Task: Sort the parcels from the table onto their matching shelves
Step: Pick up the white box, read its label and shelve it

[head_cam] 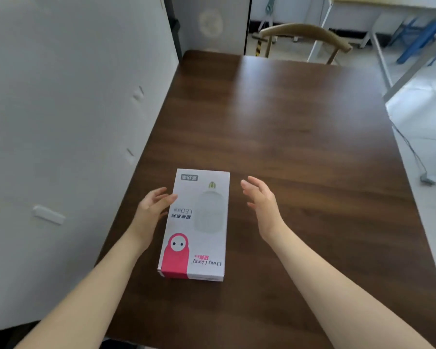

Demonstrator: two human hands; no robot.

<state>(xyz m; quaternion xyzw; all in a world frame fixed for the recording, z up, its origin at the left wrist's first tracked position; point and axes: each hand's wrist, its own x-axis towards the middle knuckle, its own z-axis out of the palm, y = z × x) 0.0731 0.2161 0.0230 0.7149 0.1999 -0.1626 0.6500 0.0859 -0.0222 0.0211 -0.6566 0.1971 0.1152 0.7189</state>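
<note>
Head view, one parcel in play.

- LED bulb box (196, 224): white carton with a pink cartoon figure. It lies flat on the dark wooden bench (300, 117) near the front-left edge, long axis pointing away from the person, print upside down to the viewer.
- Left hand (152, 206): against the box's left long side. Its fingers (161, 192) are relaxed and spread, the thumb tip at or on the upper edge. Nothing is gripped.
- Right hand (259, 200): beside the right long side but apart from it, palm turned inward. Its fingers (251, 183) are straight and released.
- Judgement: the two palms face each other across the narrow width, which suits a two-sided squeeze lift. A flat, light carton is easier to clamp by its long sides than to pry up from the top.
- Step in hand: closing in for pickup; the box is not yet lifted.
- No shelf is in view, so the destination cannot be told.
- Also present: white panel (61, 122) along the left of the bench, wooden chair (305, 34) at the far end.
</note>
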